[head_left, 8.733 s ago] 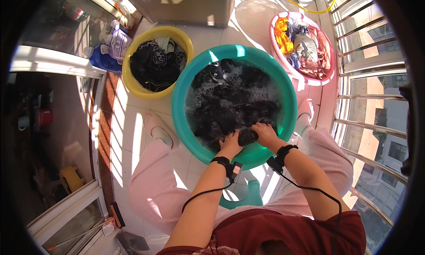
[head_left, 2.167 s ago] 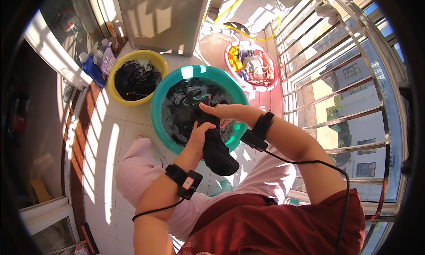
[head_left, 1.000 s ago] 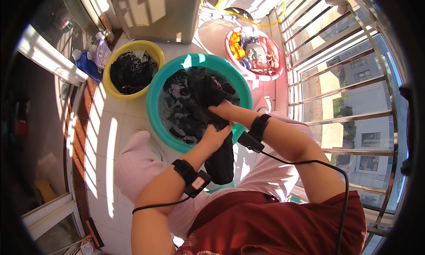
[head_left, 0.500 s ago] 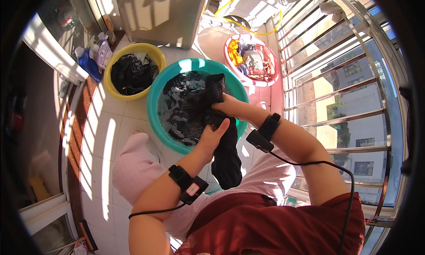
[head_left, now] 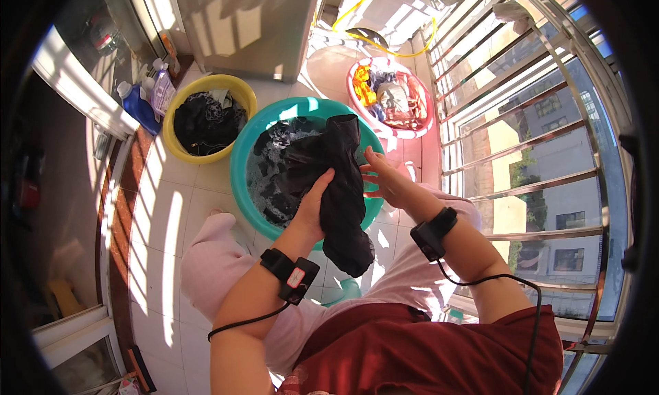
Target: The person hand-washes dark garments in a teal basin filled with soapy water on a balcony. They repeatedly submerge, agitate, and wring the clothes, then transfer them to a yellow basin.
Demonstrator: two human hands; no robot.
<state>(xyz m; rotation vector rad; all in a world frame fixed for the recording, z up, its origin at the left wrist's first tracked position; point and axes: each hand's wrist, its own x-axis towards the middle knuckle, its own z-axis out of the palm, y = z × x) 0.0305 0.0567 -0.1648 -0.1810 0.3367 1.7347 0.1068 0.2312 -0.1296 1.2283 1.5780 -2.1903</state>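
Observation:
A wet black garment (head_left: 341, 189) hangs over the near right rim of the teal basin (head_left: 241, 196). My left hand (head_left: 314, 206) grips it, thumb along the cloth. Its lower end dangles outside the basin above my lap, while the upper part bunches up over the water. Just right of the cloth, my right hand (head_left: 386, 179) is open, its fingers spread and apart from the garment. Inside the basin, more dark cloth (head_left: 278, 131) lies in sudsy water.
To the left stands a yellow basin (head_left: 171, 144) of dark clothes, with blue and clear detergent bottles (head_left: 139, 107) beside it. A pink basin (head_left: 427, 120) of coloured clothes sits at the back right. Metal window bars (head_left: 528, 182) line the right side; a yellow hose (head_left: 412, 54) lies behind.
My right hand has let go of the black garment and moved right, its fingers opening. The left hand has kept hold, and the garment's upper part is more spread out.

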